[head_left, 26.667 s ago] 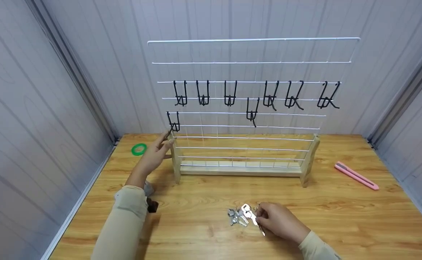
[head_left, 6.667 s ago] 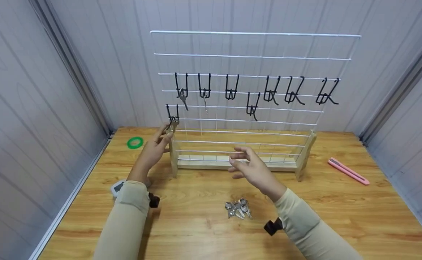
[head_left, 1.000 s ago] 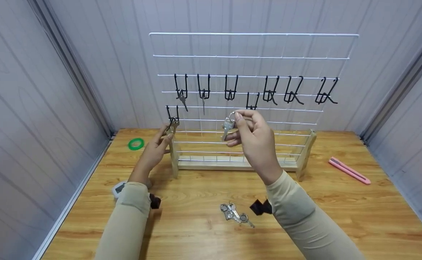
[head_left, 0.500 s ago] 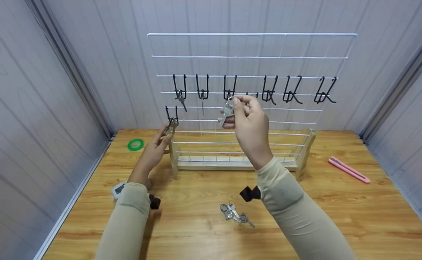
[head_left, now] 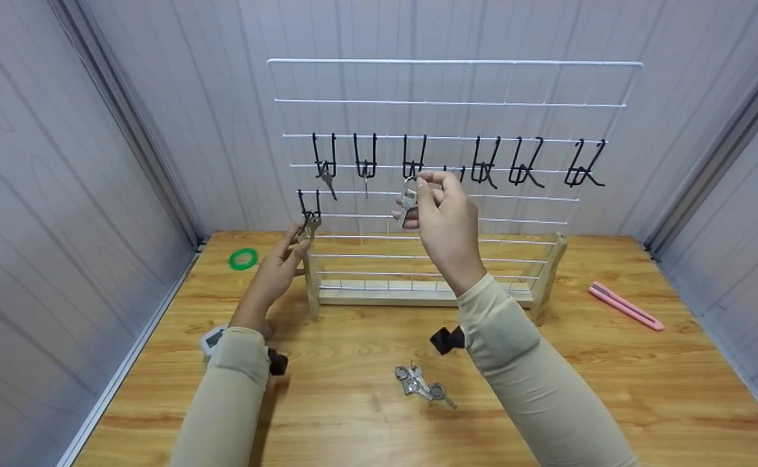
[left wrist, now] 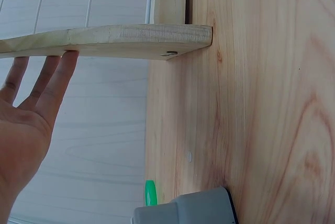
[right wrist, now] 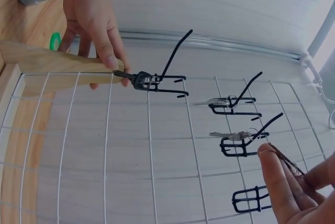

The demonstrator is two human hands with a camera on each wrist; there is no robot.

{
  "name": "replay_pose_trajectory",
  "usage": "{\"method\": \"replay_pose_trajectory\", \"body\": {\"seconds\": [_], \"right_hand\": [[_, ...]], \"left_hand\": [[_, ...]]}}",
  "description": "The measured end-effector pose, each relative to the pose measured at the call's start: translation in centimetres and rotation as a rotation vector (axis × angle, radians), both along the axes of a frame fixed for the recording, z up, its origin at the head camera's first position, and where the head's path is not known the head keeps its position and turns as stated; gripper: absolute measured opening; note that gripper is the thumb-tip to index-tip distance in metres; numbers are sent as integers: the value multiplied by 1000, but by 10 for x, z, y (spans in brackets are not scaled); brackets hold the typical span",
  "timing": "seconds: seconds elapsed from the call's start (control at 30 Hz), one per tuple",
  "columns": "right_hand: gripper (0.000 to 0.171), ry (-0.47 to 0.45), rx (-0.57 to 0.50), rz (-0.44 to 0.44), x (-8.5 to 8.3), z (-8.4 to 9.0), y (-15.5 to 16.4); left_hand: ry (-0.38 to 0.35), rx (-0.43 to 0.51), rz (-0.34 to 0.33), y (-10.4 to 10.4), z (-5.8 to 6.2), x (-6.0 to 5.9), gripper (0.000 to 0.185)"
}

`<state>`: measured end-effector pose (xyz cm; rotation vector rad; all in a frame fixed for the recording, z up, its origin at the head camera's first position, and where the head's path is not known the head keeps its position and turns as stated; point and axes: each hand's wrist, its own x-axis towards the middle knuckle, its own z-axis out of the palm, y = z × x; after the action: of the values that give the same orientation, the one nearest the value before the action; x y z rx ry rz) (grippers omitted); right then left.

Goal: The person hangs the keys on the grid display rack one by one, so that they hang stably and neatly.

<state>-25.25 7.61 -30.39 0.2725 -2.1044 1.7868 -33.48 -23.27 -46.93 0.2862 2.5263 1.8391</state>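
Between thumb and fingertips, my right hand (head_left: 447,220) pinches the ring of a silver key (head_left: 407,206). The ring is close beneath the third black hook (head_left: 413,155) of the upper row; whether they touch I cannot tell. In the right wrist view, the held key shows only as a thin edge. My left hand (head_left: 278,275) grips the wooden side (left wrist: 131,38) of the white wire rack (head_left: 457,62), several fingertips against its outer face. Keys hang from the lower left hook (right wrist: 141,81) and, in the upper row, from the first hook (head_left: 324,155) and second hook (head_left: 365,155).
A small pile of silver keys (head_left: 416,384) lies on the wooden table (head_left: 353,428) before the rack. More black hooks (head_left: 522,162) hang at right. A pink utility knife (head_left: 625,306), a green tape roll (head_left: 243,259) and a grey-white device (head_left: 212,340) lie around.
Keys have come to hang on three hooks since the oldest frame, and the pile has shrunk. Within the last second, my right hand has lifted its key towards the third upper hook. My left hand stays put.
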Motion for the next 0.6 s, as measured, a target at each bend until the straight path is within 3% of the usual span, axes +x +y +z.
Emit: {"method": "replay_pose_trajectory", "body": {"seconds": [0.13,0.37,0.6], "right_hand": [[29,-14,57,-13,0,-1,1],[47,6,306,-44,8,-7,0],[59,60,381,-33,18,-9,1]], "left_hand": [[9,9,-5,1,1,0,64],[25,6,1,1,-1,-2,61],[25,4,0,1,0,-1,61]]}}
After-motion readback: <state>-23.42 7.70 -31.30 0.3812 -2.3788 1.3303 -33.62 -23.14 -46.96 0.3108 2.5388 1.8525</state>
